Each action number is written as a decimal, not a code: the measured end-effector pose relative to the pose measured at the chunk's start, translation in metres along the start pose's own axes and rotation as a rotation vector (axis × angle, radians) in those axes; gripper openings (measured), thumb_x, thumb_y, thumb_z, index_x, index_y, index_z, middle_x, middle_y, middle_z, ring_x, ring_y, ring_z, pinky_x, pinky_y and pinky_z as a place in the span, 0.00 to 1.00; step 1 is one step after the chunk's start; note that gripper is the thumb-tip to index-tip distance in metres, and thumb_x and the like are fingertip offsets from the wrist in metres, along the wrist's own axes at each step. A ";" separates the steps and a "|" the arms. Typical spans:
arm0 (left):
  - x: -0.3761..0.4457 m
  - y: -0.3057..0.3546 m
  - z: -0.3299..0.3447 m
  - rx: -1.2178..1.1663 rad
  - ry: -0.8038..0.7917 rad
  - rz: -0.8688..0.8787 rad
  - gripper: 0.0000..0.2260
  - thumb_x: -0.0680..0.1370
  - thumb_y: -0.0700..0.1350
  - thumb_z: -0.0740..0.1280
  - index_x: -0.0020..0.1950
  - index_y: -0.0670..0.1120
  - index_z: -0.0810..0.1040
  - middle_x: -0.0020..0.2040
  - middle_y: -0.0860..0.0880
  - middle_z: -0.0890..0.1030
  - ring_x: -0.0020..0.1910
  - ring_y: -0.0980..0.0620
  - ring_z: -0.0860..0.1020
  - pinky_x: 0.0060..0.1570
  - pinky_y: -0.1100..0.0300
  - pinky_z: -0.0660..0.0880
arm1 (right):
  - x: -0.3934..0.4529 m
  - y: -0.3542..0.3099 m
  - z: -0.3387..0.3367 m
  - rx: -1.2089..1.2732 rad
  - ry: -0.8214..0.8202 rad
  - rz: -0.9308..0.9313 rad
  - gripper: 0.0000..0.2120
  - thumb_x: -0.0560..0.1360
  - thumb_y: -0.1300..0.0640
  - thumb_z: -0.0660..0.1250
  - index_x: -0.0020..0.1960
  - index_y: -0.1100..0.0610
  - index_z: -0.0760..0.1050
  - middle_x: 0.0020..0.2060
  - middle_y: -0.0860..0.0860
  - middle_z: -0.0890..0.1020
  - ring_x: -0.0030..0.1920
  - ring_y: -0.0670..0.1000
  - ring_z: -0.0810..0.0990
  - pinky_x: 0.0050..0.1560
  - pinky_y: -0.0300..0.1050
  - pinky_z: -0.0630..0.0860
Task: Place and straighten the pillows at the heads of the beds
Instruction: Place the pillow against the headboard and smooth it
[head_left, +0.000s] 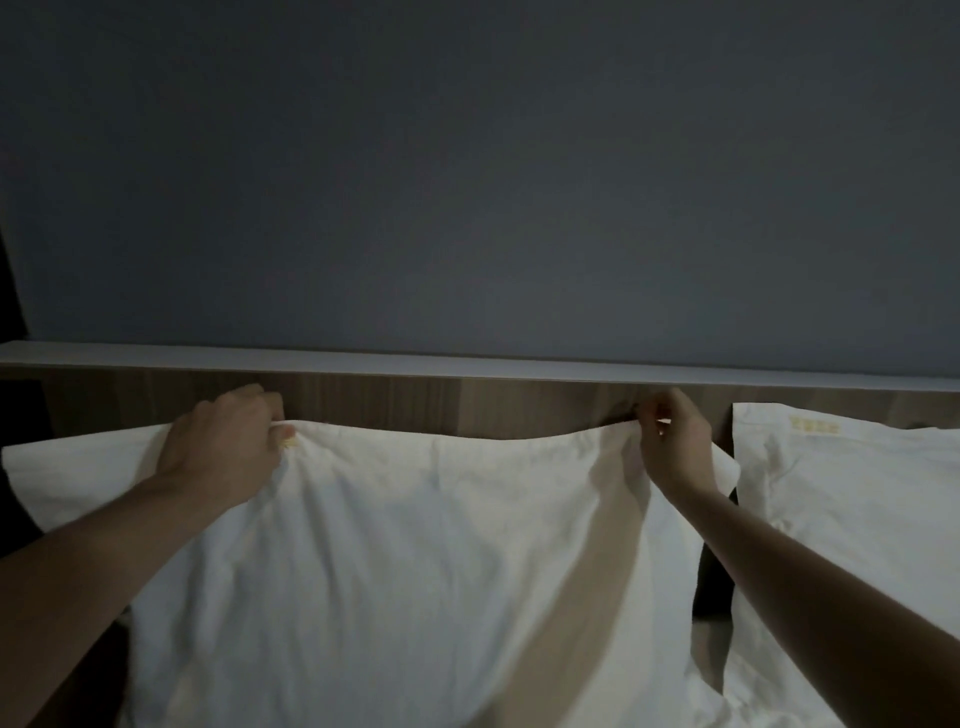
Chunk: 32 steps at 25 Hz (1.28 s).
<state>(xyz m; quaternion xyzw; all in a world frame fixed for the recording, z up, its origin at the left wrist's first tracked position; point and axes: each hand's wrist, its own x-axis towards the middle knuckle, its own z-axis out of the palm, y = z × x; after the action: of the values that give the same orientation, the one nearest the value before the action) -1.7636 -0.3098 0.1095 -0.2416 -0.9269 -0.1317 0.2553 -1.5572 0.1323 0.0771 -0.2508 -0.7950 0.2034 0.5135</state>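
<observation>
Our two bare forearms reach out over a plump white fabric pillow (415, 545). Our left hand (223, 441) and right hand (672, 441) each pinch its top edge shut, apparently pulling it taut and level against the brown wooden headboard (415, 402). A second white pillow (841, 493) stands just right.

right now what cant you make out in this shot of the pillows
- Head view: the pillow runs off the bottom edge; its lower end is unseen.
- The second pillow is cut by the right edge.
- Its yellow label is too small to read.
- The left hand and right hand cover the top corners they pinch.
- The headboard is hidden below by pillows.
</observation>
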 end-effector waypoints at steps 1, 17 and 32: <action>-0.002 -0.001 0.000 -0.014 -0.008 -0.001 0.07 0.81 0.50 0.68 0.47 0.49 0.81 0.45 0.49 0.78 0.45 0.42 0.81 0.45 0.50 0.76 | -0.001 -0.002 0.002 -0.024 -0.025 -0.006 0.06 0.83 0.61 0.64 0.47 0.57 0.77 0.46 0.52 0.82 0.45 0.53 0.81 0.48 0.55 0.81; -0.014 -0.058 -0.037 0.086 -0.147 -0.043 0.03 0.78 0.49 0.66 0.46 0.52 0.78 0.48 0.51 0.83 0.42 0.47 0.79 0.39 0.57 0.70 | -0.040 -0.041 0.040 -0.447 -0.542 -0.357 0.13 0.82 0.44 0.66 0.63 0.48 0.75 0.58 0.47 0.78 0.47 0.56 0.83 0.41 0.50 0.78; -0.009 -0.063 -0.040 -0.040 -0.020 -0.117 0.06 0.82 0.46 0.66 0.53 0.49 0.83 0.54 0.44 0.84 0.53 0.39 0.82 0.51 0.51 0.76 | -0.044 -0.116 0.070 -0.167 -0.619 -0.278 0.05 0.80 0.56 0.65 0.47 0.49 0.78 0.37 0.47 0.83 0.38 0.53 0.80 0.35 0.47 0.71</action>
<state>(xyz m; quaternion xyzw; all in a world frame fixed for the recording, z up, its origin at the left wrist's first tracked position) -1.7728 -0.3810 0.1300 -0.1934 -0.9391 -0.1626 0.2331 -1.6279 0.0091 0.0857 -0.1076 -0.9535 0.1324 0.2484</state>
